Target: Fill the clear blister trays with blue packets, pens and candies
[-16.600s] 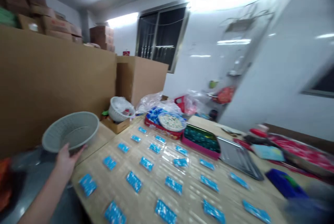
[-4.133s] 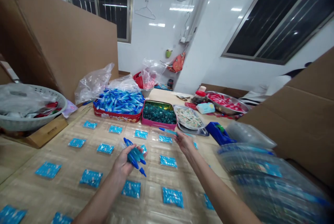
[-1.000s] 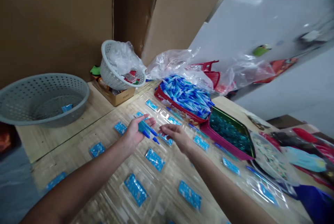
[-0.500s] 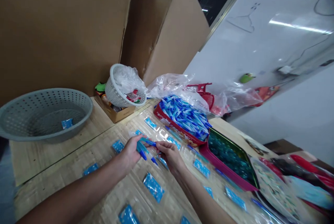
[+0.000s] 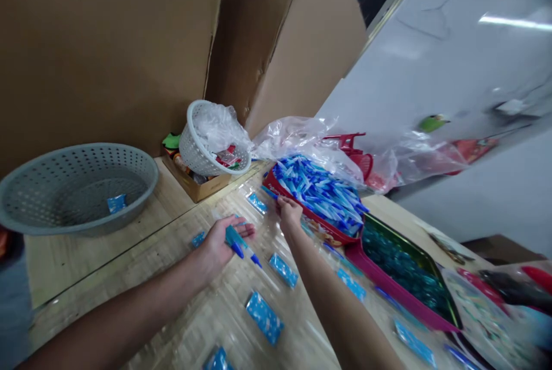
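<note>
My left hand (image 5: 226, 237) is palm up over the table, fingers partly spread. Lying across it are several slim teal pens (image 5: 235, 239) with blue pointed ends. Farther off, my right hand (image 5: 288, 212) pinches one blue pen (image 5: 269, 191) near the front wall of the red box (image 5: 297, 200). A heap of blue and light-blue pens (image 5: 319, 191) fills that box. Small blue printed packets (image 5: 265, 317) are spaced in rows on clear plastic over the table, and more pens (image 5: 334, 252) lie along the row by the box.
A grey perforated basin (image 5: 77, 220) holding one blue packet stands at the left. Behind are a tilted white basket (image 5: 194, 140) with plastic in it, a small carton (image 5: 207, 189) and clear bags (image 5: 293, 131). A pink tray (image 5: 388, 283) of teal pieces is at the right.
My right hand has moved away from the left hand toward the red box, carrying a pen. My left hand's fingers have opened out under the remaining pens. The view has shifted slightly.
</note>
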A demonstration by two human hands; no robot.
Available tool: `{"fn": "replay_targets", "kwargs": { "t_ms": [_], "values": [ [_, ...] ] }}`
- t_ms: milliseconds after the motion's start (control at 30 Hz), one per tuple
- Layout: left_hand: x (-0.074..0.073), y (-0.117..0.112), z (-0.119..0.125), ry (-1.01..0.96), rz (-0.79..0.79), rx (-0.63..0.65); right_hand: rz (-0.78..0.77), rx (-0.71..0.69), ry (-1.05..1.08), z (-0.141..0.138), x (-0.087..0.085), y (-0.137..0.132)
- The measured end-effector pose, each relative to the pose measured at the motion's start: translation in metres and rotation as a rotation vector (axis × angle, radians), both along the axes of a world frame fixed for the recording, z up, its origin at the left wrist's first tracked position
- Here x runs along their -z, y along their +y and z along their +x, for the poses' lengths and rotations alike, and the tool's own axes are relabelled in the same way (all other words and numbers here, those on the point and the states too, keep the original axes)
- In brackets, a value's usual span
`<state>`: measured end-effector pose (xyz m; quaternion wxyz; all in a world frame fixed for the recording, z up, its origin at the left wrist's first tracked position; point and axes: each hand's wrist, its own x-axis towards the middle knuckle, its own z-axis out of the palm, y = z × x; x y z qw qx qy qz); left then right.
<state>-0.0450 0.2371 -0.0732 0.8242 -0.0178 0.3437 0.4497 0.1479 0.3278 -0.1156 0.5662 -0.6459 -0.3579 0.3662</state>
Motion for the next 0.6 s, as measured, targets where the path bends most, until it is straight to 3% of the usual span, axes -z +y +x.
{"fn": "replay_targets", "kwargs": {
  "t_ms": [167, 300, 367, 433, 533, 600],
  "values": [
    [-0.007, 0.004, -0.009, -0.012, 0.002, -0.052, -0.096, 0.106, 0.059, -0.004, 0.006, 0.009],
    [-0.006, 0.009, -0.014, -0.023, -0.021, -0.072, -0.110, 0.078, 0.083, -0.006, -0.005, -0.022],
    [-0.003, 0.011, -0.015, -0.046, -0.018, -0.068, -0.112, -0.027, 0.103, -0.014, -0.016, -0.048],
    [-0.001, 0.012, -0.015, -0.061, -0.009, -0.067, -0.105, -0.227, 0.086, -0.027, -0.030, -0.078],
    [0.000, 0.010, -0.011, -0.048, -0.011, -0.060, -0.025, -0.513, -0.155, -0.051, -0.052, -0.118],
    [-0.001, 0.006, -0.008, -0.027, -0.022, -0.041, 0.033, -0.593, -0.350, -0.066, -0.063, -0.134]
  ]
}}
